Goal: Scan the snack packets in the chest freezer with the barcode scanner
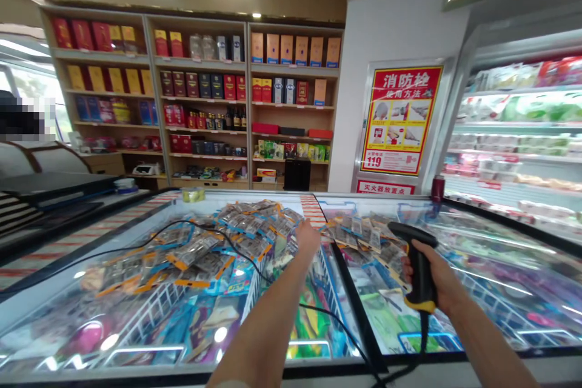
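Note:
My right hand point(430, 270) is wrapped round the grip of a black and yellow barcode scanner point(421, 267), held upright over the right part of a glass-topped freezer point(395, 332). A cord runs down from the grip. My left hand point(308, 236) reaches far forward over the glass, close to a red-and-white striped strip point(313, 209). Its fingers point away from me and are too hidden to show whether they grip anything. Left of it lies a heap of small clear packets point(248, 221) with orange and blue edges. More packets point(357, 230) lie to its right.
Under the glass are white wire baskets point(157, 309) with colourful bags. A black cable point(218, 231) crosses the lid. Shelves of boxes point(200, 85) stand behind, and a chilled display point(518, 133) is at right. At far left is another person point(27, 157).

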Motion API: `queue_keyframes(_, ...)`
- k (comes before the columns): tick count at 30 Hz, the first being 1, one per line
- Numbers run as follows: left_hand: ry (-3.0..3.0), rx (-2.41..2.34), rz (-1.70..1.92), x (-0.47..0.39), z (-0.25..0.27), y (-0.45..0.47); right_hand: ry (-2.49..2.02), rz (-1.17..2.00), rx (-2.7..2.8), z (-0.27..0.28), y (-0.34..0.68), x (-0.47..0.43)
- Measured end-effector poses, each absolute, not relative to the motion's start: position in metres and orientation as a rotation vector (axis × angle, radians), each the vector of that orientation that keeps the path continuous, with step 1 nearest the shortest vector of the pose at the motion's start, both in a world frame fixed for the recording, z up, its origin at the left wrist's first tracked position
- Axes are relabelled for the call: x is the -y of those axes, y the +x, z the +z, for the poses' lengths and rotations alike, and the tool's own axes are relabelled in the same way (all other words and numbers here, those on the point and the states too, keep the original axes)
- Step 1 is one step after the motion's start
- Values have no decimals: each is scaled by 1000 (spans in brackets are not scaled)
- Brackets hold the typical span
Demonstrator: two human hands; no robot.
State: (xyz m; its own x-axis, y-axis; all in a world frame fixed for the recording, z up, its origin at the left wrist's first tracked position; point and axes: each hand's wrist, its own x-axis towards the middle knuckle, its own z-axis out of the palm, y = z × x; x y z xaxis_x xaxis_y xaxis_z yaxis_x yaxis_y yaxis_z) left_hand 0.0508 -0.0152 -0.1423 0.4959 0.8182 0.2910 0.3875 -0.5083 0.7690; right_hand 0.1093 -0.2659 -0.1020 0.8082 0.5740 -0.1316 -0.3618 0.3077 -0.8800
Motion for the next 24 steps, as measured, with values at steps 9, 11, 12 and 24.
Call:
queue_keyframes(9, 2946, -1109, 479, -22, -148, -27, -1169, 734, 338, -96, 62, 215)
queue_keyframes(11, 2963, -1103, 415, -14, -142, -31, -1184, 761, 352, -94, 51, 209)
queue_keyframes(12, 2928, -1126, 438, -11, -140, -32, -1196, 769, 355, -93, 46, 206)
queue_keyframes(24, 1425, -921, 1003, -35, -159, -24, -1165, 923, 373, -87, 17, 198)
